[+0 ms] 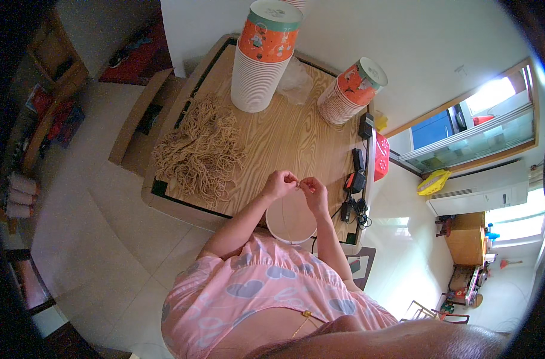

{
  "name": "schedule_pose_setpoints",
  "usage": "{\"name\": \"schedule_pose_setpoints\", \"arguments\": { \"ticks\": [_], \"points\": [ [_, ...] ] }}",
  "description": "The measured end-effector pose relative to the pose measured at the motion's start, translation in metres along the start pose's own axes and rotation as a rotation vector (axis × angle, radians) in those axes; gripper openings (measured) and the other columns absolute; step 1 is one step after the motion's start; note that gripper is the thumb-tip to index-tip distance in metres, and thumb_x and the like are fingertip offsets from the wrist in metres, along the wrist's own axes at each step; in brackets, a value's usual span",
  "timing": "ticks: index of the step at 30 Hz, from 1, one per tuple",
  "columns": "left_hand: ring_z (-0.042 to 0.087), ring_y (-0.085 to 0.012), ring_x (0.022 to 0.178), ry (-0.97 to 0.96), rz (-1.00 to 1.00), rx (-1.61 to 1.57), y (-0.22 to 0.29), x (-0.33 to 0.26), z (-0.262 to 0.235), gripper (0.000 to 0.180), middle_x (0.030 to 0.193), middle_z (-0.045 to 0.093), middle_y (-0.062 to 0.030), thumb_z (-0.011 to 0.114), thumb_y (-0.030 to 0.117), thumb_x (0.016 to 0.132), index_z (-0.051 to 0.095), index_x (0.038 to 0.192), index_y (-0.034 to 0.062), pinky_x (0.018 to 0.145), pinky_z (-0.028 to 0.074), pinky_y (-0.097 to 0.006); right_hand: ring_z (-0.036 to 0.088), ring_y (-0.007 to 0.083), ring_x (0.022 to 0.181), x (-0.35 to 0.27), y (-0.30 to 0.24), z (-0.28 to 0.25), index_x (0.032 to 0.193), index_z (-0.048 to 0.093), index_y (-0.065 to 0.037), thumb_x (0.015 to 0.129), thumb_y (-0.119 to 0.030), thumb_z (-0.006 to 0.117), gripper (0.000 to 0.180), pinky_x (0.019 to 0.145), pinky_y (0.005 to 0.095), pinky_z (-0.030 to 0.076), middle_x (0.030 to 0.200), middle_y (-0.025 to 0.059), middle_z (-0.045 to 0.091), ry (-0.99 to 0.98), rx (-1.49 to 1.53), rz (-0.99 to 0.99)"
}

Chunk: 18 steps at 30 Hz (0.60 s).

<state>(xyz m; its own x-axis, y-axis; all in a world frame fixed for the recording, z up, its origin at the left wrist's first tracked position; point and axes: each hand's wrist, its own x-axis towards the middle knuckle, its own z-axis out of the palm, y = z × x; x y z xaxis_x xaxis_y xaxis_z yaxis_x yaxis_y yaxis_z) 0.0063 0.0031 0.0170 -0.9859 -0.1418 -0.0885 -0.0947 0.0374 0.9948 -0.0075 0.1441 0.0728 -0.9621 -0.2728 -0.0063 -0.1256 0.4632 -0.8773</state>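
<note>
My left hand and my right hand meet at the far rim of a round white paper bucket, close to my body at the table's near edge. Fingers of both hands are pinched together, tip to tip; what lies between them is too small to make out. A faint thin line runs down inside the bucket. To the left of my hands lies a loose, tangled heap of beige cord.
On the wood-grain table stand a tall stack of upturned paper buckets and a shorter one. A clear plastic bag lies between them. Black adapters and cables line the right edge. A cardboard box sits left of the table.
</note>
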Motion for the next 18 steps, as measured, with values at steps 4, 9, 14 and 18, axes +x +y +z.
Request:
{"name": "schedule_pose_setpoints", "arguments": {
  "ticks": [4,9,14,18],
  "points": [
    [0.063,-0.0125,0.063,-0.048,0.024,-0.031,-0.006,0.001,-0.001,0.010,0.069,0.065,-0.0059,0.064,0.010,0.070,0.065,0.077,0.0027,0.060,0.049,-0.025,0.056,0.0114,0.068,0.000,-0.003,0.001,0.080,0.059,0.000,0.078,-0.009,0.061,0.010,0.063,0.0254,0.046,0.073,0.0069,0.062,-0.011,-0.026,0.016],
    [0.061,-0.0107,0.062,-0.091,0.009,-0.048,-0.001,0.002,0.000,0.009,0.068,0.065,-0.0047,0.063,0.010,0.071,0.065,0.076,0.0031,0.058,0.048,-0.024,0.058,0.0120,0.068,0.001,0.001,0.000,0.079,0.059,0.000,0.078,-0.007,0.060,0.008,0.064,0.0258,0.046,0.072,0.0074,0.063,-0.016,0.029,0.005],
    [0.060,-0.0097,0.063,-0.101,-0.035,-0.081,-0.015,0.006,0.000,0.011,0.067,0.064,-0.0042,0.064,0.013,0.071,0.066,0.076,0.0026,0.059,0.047,-0.024,0.058,0.0127,0.068,0.001,-0.002,0.002,0.080,0.058,0.001,0.078,-0.007,0.059,0.008,0.064,0.0262,0.046,0.073,0.0080,0.063,-0.022,0.037,0.003],
    [0.060,-0.0110,0.065,-0.149,-0.102,-0.254,-0.017,0.008,-0.003,0.012,0.069,0.064,-0.0045,0.063,0.012,0.072,0.065,0.076,0.0010,0.062,0.047,-0.024,0.057,0.0133,0.068,0.001,-0.003,0.001,0.081,0.058,0.001,0.079,-0.008,0.059,0.009,0.063,0.0266,0.046,0.074,0.0080,0.062,-0.012,-0.022,-0.017]
  ]
}}
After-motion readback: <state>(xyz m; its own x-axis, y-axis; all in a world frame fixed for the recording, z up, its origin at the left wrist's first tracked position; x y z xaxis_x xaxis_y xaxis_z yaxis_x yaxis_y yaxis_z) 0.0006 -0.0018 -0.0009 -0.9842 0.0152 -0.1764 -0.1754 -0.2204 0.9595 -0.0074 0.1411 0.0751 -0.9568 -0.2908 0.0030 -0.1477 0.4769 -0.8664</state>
